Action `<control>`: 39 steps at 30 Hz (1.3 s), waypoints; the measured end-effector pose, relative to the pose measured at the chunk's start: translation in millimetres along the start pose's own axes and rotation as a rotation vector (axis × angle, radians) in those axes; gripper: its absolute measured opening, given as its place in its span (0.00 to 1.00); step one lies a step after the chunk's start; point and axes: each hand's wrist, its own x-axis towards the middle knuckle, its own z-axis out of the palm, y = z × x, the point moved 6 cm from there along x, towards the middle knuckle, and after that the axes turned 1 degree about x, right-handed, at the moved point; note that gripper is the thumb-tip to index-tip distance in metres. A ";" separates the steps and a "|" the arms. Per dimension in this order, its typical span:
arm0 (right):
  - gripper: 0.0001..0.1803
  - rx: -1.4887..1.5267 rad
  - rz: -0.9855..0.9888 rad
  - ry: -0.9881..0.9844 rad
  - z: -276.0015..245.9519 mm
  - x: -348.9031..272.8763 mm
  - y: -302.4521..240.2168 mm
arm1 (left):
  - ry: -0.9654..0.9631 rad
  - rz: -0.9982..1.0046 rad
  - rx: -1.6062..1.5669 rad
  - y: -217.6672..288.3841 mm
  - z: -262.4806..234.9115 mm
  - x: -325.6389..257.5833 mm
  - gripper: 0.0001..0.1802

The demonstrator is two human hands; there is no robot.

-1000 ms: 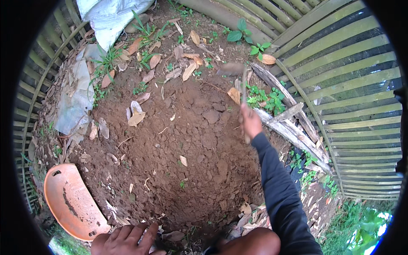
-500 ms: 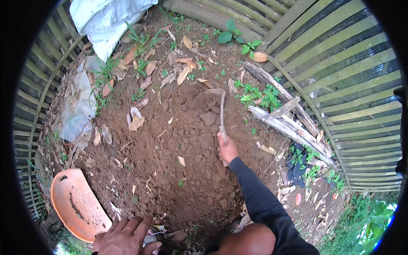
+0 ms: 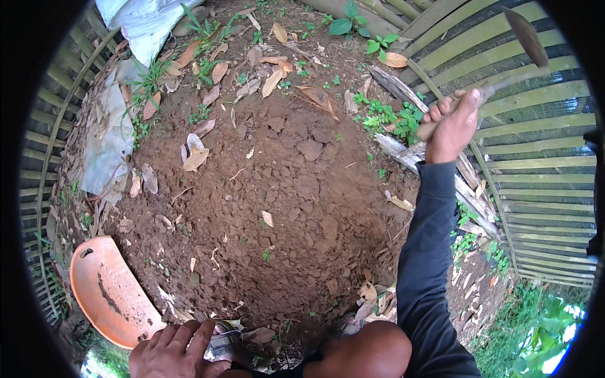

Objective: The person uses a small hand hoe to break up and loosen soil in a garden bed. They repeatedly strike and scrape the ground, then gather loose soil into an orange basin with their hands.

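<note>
My right hand (image 3: 452, 129) is raised at the upper right, wrapped round the handle of a hand hoe (image 3: 485, 92). The hoe's bent metal shaft carries a dark flat blade (image 3: 527, 41), which is up in the air in front of the slatted fence. Below and to the left of it spreads loose brown soil (image 3: 296, 214), broken into clods. At the lower left my left hand (image 3: 171, 350) lies palm down with its fingers stretched out, holding nothing; what it rests on is mostly hidden. Beside it is an orange plastic scoop (image 3: 94, 277) with dirt inside.
Bamboo-slat fencing (image 3: 535, 164) curves round both sides. Old wood pieces (image 3: 409, 154) lie by the right fence among green weeds. A white sack (image 3: 142, 25) and a clear plastic sheet (image 3: 104, 154) lie at the left. Dry leaves (image 3: 196, 154) dot the soil. My bent knee (image 3: 372, 353) shows at the bottom.
My right hand has lifted the hoe off the soil, up and to the right. The left hand has hardly moved. The whole view has shifted slightly.
</note>
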 end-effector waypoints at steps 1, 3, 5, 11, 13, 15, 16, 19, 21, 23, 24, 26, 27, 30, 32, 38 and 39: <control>0.27 0.086 -0.115 0.005 1.6 -7.3 -0.5 | -0.012 -0.010 -0.007 0.1 0.0 0.1 0.35; 0.26 -0.075 -0.040 -0.109 19.8 -68.6 38.4 | -0.002 -0.011 -0.046 1.2 -1.5 -0.4 0.34; 0.26 -0.671 0.432 -0.384 18.6 -173.8 106.9 | 0.021 0.004 -0.075 2.8 -4.0 -1.0 0.34; 0.25 -0.406 1.178 -0.475 -88.6 -324.1 153.3 | 0.024 0.046 -0.049 8.3 1.9 -4.9 0.34; 0.25 -0.481 0.977 -0.493 -92.5 -283.1 125.2 | 0.049 0.074 -0.051 11.2 3.8 -6.9 0.35; 0.26 -0.587 0.647 -0.469 -81.6 -225.9 83.0 | 0.049 0.074 -0.051 12.5 6.1 -9.9 0.35; 0.27 -0.648 0.522 -0.413 -76.1 -193.8 62.8 | 0.037 0.064 -0.047 12.5 7.6 -11.3 0.35; 0.29 -0.302 0.179 -0.271 -48.4 -95.1 5.5 | 0.034 0.058 -0.040 15.4 7.4 -13.2 0.34; 0.30 0.017 0.091 -0.119 -25.2 -38.5 -9.1 | 0.057 0.039 -0.019 17.6 6.0 -13.0 0.34; 0.30 0.233 0.001 -0.010 8.2 -6.9 -7.4 | 0.086 0.006 0.020 18.4 5.2 -11.5 0.35; 0.30 0.331 -0.108 -0.010 30.6 -5.7 -2.9 | 0.077 -0.012 -0.002 18.0 6.3 -10.5 0.35; 0.29 0.251 -0.177 0.012 70.4 -40.4 32.8 | 0.038 -0.050 -0.046 15.6 9.4 -10.2 0.36; 0.26 -0.039 -0.037 0.149 79.8 -78.3 68.3 | 0.072 -0.017 -0.049 15.5 7.3 -9.6 0.35; 0.31 -0.528 0.355 -0.286 75.5 -189.5 163.7 | 0.092 0.022 -0.034 10.3 3.6 -12.1 0.35; 0.32 -0.403 0.947 -0.432 26.4 -232.6 211.5 | 0.101 -0.019 -0.037 2.8 2.8 -16.3 0.35; 0.33 -0.385 0.316 -0.435 -14.4 -100.5 82.9 | 0.108 0.073 -0.048 -0.2 5.7 -18.2 0.32; 0.33 -0.299 0.322 -0.311 -4.6 -75.5 61.6 | 0.096 0.075 -0.040 0.0 6.1 -17.6 0.32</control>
